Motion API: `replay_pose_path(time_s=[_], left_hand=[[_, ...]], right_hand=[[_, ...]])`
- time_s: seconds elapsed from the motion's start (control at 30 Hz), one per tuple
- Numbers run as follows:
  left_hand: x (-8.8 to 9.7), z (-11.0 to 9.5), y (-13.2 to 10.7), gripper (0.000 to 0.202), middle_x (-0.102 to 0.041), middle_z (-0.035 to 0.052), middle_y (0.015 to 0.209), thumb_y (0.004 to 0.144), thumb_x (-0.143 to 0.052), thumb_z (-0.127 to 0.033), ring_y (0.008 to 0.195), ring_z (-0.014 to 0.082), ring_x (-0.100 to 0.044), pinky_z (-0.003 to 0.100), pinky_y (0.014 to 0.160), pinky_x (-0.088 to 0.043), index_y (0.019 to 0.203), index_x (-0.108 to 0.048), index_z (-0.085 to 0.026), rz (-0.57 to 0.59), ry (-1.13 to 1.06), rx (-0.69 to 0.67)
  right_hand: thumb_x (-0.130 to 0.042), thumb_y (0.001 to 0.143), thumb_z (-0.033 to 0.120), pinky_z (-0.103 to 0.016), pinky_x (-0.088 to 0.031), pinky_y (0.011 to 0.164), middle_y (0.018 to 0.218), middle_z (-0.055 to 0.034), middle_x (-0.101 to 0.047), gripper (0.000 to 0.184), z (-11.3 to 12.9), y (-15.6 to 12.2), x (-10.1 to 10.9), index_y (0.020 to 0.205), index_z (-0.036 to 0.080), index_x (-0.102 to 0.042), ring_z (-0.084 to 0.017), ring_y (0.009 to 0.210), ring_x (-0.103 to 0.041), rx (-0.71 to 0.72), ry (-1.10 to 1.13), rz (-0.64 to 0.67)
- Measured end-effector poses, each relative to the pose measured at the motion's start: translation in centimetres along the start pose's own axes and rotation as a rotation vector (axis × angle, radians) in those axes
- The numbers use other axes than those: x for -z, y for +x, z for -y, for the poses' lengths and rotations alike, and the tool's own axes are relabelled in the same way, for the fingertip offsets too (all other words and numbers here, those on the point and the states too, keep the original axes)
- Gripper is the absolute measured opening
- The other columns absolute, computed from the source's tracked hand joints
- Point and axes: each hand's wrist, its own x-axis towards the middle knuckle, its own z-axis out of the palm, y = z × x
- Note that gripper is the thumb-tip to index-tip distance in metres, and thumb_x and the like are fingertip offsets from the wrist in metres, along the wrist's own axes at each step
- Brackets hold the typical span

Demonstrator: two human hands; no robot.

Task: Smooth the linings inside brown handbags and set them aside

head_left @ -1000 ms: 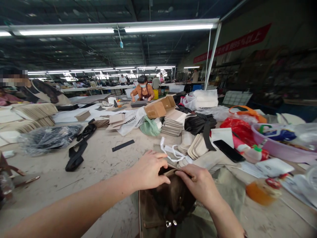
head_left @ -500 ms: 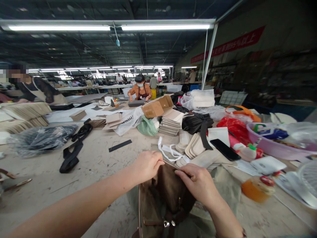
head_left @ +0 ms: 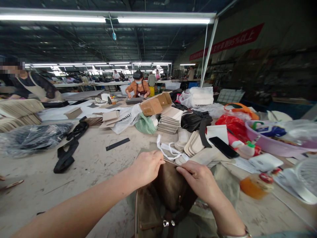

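A brown-olive bag (head_left: 170, 185) stands on the table in front of me, its mouth towards me and its dark inside showing. My left hand (head_left: 148, 167) is closed on the left part of the bag's far rim. My right hand (head_left: 198, 177) pinches the same rim a little further right, thumb on the inner side. Between the two hands the edge runs fairly straight. Low inside or on the bag, two small silver metal fittings (head_left: 169, 223) show. The bag's lower part is cut off by the frame.
Beyond the bag lie white straps (head_left: 168, 148), stacked board pieces (head_left: 193, 143) and a black phone (head_left: 224, 147). At right stand a jar with orange contents (head_left: 256, 186) and a pink basin (head_left: 282, 145). Leftward are a black strap (head_left: 65, 153) and plastic-wrapped goods (head_left: 34, 137). A co-worker (head_left: 138, 87) sits across.
Both hands keep their hold on the bag's rim and have hardly moved. The whole view has shifted slightly, with table things appearing a little further left and higher.
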Motion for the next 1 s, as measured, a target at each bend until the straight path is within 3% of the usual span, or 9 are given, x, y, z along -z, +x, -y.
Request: replay_pose_path(time_s=[0.3, 0.43, 0.53, 0.63, 0.7, 0.77, 0.9, 1.0], left_hand=[[-0.4, 0.1, 0.5, 0.017, -0.063, 0.0028, 0.076, 0.091, -0.042, -0.024, 0.071, 0.0178, -0.061, 0.027, 0.062, -0.042, 0.079, -0.052, -0.018, -0.01, 0.043, 0.064], [-0.2, -0.1, 0.6, 0.017, -0.064, 0.0027, 0.075, 0.091, -0.042, -0.024, 0.07, 0.0185, -0.062, 0.028, 0.061, -0.042, 0.078, -0.051, -0.018, 0.0, 0.06, 0.071], [-0.2, -0.3, 0.6, 0.017, -0.064, 0.0031, 0.076, 0.091, -0.042, -0.024, 0.07, 0.0183, -0.062, 0.027, 0.06, -0.042, 0.078, -0.051, -0.018, 0.008, 0.063, 0.079], [-0.3, -0.4, 0.7, 0.015, -0.064, 0.0033, 0.076, 0.09, -0.043, -0.022, 0.07, 0.0184, -0.062, 0.027, 0.06, -0.043, 0.079, -0.052, -0.018, 0.003, 0.065, 0.08], [-0.4, -0.4, 0.7, 0.015, -0.064, 0.0031, 0.074, 0.09, -0.043, -0.021, 0.07, 0.0187, -0.062, 0.028, 0.061, -0.043, 0.079, -0.052, -0.018, -0.007, 0.062, 0.081], [-0.6, -0.2, 0.7, 0.015, -0.063, 0.0028, 0.074, 0.09, -0.044, -0.021, 0.071, 0.0186, -0.062, 0.028, 0.062, -0.044, 0.078, -0.053, -0.018, -0.02, 0.028, 0.078], [-0.4, 0.2, 0.0, 0.006, -0.066, 0.0018, 0.09, 0.087, -0.052, -0.023, 0.082, 0.017, -0.063, 0.028, 0.075, -0.047, 0.092, -0.054, -0.021, -0.049, -0.224, 0.059], [0.1, 0.5, -0.9, 0.057, -0.061, 0.0046, 0.115, 0.073, -0.071, -0.031, 0.096, 0.0198, -0.063, 0.03, 0.082, -0.049, 0.122, -0.042, -0.026, -0.04, -0.379, 0.142]], right_hand=[[-0.043, 0.093, 0.036, -0.023, -0.038, 0.059, 0.069, -0.0005, -0.059, 0.033, 0.2, -0.2, 0.0, 0.068, 0.021, -0.058, -0.014, 0.067, -0.056, -0.01, -0.076, 0.015], [-0.049, 0.088, 0.047, -0.023, -0.039, 0.054, 0.068, -0.0001, -0.062, 0.032, 0.2, -0.4, 0.6, 0.072, 0.023, -0.063, -0.014, 0.063, -0.057, -0.006, -0.055, 0.059], [-0.056, 0.082, 0.054, -0.025, -0.043, 0.055, 0.077, -0.0015, -0.068, 0.033, 0.5, -0.4, 0.7, 0.094, 0.026, -0.066, -0.017, 0.066, -0.061, 0.009, -0.09, 0.035], [-0.055, 0.084, 0.05, -0.028, -0.045, 0.063, 0.09, -0.005, -0.07, 0.04, 1.2, -0.1, 0.0, 0.115, 0.025, -0.059, -0.021, 0.077, -0.064, 0.012, -0.212, -0.064], [-0.052, 0.087, 0.045, -0.027, -0.043, 0.06, 0.086, -0.0041, -0.07, 0.029, 1.8, 0.1, -0.5, 0.108, 0.026, -0.062, -0.02, 0.075, -0.064, -0.001, -0.288, -0.083], [-0.049, 0.09, 0.037, -0.026, -0.038, 0.055, 0.077, -0.0025, -0.068, 0.019, 2.3, 0.4, -0.9, 0.089, 0.025, -0.065, -0.018, 0.069, -0.063, -0.018, -0.34, -0.085], [-0.049, 0.09, 0.029, -0.027, -0.03, 0.052, 0.067, -0.002, -0.065, 0.024, 2.5, 0.8, -1.0, 0.07, 0.022, -0.059, -0.016, 0.062, -0.059, -0.022, -0.398, -0.102], [-0.048, 0.09, 0.028, -0.028, -0.03, 0.054, 0.066, -0.0017, -0.063, 0.024, 2.2, 0.7, -0.9, 0.069, 0.022, -0.058, -0.016, 0.062, -0.058, -0.01, -0.412, -0.102]])
